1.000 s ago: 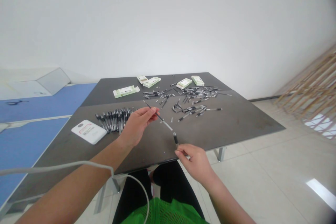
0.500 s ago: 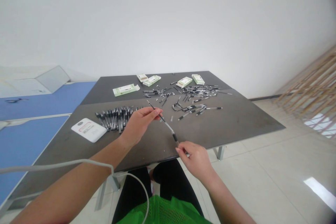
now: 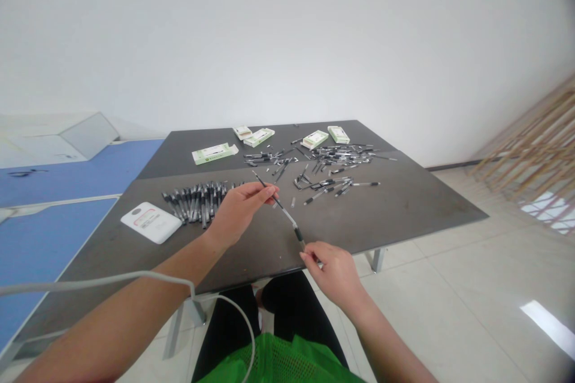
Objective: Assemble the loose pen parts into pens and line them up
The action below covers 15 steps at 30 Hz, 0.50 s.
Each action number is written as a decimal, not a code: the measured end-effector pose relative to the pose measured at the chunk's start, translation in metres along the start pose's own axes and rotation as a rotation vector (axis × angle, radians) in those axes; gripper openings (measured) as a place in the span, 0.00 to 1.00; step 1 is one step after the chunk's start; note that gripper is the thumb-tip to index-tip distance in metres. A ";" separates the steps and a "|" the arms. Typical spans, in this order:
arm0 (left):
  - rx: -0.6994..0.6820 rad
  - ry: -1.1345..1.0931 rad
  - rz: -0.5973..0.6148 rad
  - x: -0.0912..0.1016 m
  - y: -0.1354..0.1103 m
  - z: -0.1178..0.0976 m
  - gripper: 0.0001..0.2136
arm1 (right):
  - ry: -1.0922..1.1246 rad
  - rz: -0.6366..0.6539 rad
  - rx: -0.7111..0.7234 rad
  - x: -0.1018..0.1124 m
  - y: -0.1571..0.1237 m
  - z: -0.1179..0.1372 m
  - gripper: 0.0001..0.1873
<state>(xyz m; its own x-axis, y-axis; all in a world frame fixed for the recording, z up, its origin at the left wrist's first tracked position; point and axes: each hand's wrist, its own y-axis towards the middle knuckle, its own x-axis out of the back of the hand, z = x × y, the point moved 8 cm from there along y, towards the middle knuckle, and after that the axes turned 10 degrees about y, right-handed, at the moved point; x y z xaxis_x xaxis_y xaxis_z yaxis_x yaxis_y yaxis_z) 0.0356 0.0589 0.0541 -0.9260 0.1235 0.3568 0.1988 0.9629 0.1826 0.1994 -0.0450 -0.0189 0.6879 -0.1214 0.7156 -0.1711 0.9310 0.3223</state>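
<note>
Head: left hand (image 3: 240, 208) beyond right hand (image 3: 335, 269)

The left hand (image 3: 240, 206) hides part of the row of pens (image 3: 191, 203), and its fingers cover a stretch of the refill (image 3: 287, 214). The barrel's (image 3: 299, 235) lower end disappears into the right hand (image 3: 332, 266); how far the refill sits inside is too small to tell. Print on the card (image 3: 151, 222) and green boxes (image 3: 213, 154) is illegible. The cable (image 3: 135, 277) runs off the left and bottom edges; the right edge cuts the blurred rack (image 3: 534, 143).
</note>
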 end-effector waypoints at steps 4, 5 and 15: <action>-0.007 0.089 0.009 0.000 0.001 0.001 0.16 | 0.003 -0.014 -0.001 0.002 -0.001 0.000 0.12; -0.010 0.114 0.022 -0.001 0.001 0.001 0.16 | 0.002 -0.018 -0.002 0.003 -0.001 0.000 0.12; -0.056 0.057 0.477 -0.056 -0.028 0.004 0.19 | 0.376 -0.153 -0.070 -0.001 -0.002 -0.016 0.09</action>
<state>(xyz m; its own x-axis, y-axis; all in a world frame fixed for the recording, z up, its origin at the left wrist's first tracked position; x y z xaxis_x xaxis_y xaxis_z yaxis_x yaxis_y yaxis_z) 0.0803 0.0257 0.0257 -0.7087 0.5330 0.4623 0.6153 0.7875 0.0352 0.2110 -0.0414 -0.0302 0.9137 -0.1381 0.3823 -0.0075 0.9347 0.3555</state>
